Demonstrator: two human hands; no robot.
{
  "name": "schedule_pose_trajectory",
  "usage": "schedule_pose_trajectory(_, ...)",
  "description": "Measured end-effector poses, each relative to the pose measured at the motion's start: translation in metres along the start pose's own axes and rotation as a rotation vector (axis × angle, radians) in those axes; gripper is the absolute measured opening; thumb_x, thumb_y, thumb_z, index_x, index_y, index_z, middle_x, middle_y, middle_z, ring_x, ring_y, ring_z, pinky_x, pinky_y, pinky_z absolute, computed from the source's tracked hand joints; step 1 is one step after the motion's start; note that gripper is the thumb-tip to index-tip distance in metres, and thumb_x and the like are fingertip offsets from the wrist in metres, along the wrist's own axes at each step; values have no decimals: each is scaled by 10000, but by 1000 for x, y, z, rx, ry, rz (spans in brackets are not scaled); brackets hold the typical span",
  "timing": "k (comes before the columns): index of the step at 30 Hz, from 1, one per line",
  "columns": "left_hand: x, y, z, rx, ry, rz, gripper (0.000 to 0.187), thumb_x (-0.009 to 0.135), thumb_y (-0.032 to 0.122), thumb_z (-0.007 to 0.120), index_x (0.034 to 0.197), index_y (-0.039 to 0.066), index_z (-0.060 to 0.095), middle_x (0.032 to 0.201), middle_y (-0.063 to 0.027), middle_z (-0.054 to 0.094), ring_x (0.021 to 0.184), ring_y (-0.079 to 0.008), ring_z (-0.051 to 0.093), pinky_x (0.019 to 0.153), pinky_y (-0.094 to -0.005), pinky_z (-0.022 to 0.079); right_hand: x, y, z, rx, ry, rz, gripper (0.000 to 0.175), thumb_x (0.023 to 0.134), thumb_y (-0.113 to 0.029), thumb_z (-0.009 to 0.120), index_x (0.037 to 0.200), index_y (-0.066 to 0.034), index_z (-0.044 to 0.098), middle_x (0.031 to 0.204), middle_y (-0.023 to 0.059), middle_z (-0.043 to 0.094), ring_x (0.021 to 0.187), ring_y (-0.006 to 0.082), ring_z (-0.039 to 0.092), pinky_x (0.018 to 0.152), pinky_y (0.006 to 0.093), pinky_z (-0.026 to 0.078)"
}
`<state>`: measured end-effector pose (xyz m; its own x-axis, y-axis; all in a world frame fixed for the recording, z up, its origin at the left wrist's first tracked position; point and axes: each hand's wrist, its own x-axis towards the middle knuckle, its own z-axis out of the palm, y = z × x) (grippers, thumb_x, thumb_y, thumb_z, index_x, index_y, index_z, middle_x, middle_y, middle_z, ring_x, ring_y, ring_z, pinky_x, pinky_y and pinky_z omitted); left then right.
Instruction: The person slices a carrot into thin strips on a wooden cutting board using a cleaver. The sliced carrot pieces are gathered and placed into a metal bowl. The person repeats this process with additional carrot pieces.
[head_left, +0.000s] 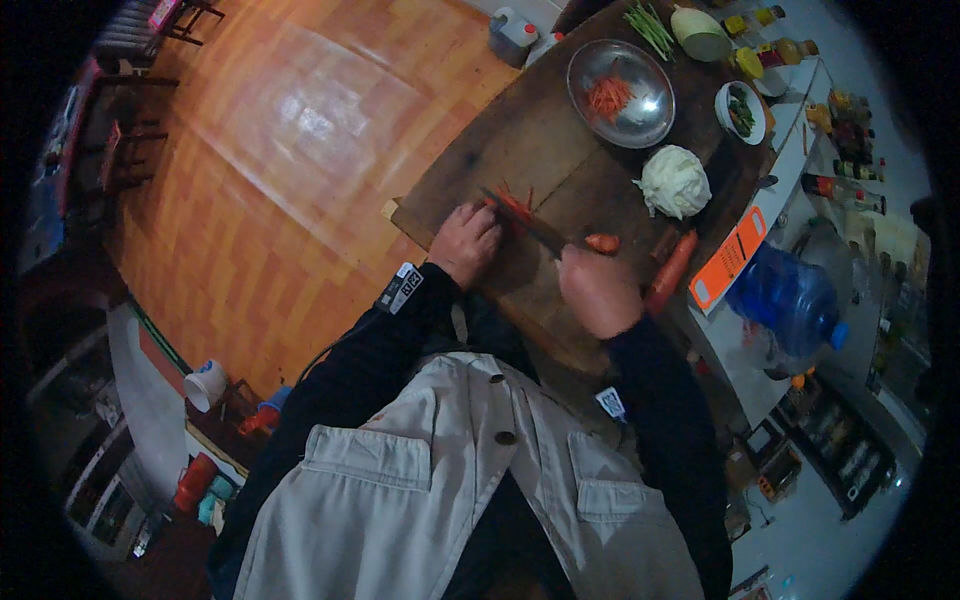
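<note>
My right hand (602, 291) is closed round the handle of a kitchen knife (531, 228), whose blade points up and left over the wooden board. Beside the blade tip, my left hand (466, 244) presses down with bent fingers on a piece of carrot, mostly hidden under them. Thin carrot strips (516, 202) lie next to the blade. A short carrot piece (602, 242) rests above my right hand, and a longer carrot (673, 271) is to its right. More shredded carrot (610, 97) sits in a metal bowl (651, 124) farther up the board.
A cabbage head (676, 182), a white bowl of greens (756, 112), green stalks (649, 30) and a large pale radish (700, 34) are on the wooden board (480, 154). An orange slicer (726, 259) and a blue water jug (787, 300) are at the right.
</note>
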<state>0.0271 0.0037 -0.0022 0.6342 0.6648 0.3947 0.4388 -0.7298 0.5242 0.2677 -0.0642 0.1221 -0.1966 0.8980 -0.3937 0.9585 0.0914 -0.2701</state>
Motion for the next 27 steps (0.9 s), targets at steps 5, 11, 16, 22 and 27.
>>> schedule_pose_trajectory(5,1,1,2,38,24,3,224,818,42,697,1039,10,708,1200,-205,679,1117,-408,655,934,-503,574,21,-2,19,12,58,-3,133,1001,-134,615,942,-28,670,781,207,740,742,410,763,644,535,611)
schedule_pose_trajectory(11,-4,1,9,60,36,-54,284,838,37,692,1118,5,726,1235,-205,682,1136,-405,661,945,-497,575,23,3,21,1,89,-9,138,993,-140,621,932,-29,675,777,205,742,718,399,761,626,518,616)
schedule_pose_trajectory(16,-6,0,9,51,41,-52,286,846,18,690,1129,10,727,1241,-204,681,1146,-405,661,964,-496,575,24,2,23,2,89,-23,105,974,-119,637,931,-29,671,785,206,744,717,398,762,606,517,607)
schedule_pose_trajectory(22,-7,-2,4,52,16,-47,256,833,23,709,1088,9,726,1215,-201,683,1146,-412,659,962,-500,577,17,-3,14,18,73,-19,110,975,-116,639,922,-24,666,839,215,746,760,411,763,651,525,612)
schedule_pose_trajectory(27,-8,-3,6,16,27,-62,208,830,35,718,1036,9,730,1189,-199,679,1129,-418,657,944,-508,576,0,-2,-1,30,66,-32,113,984,-116,624,946,-15,659,842,219,745,777,420,763,670,531,613)
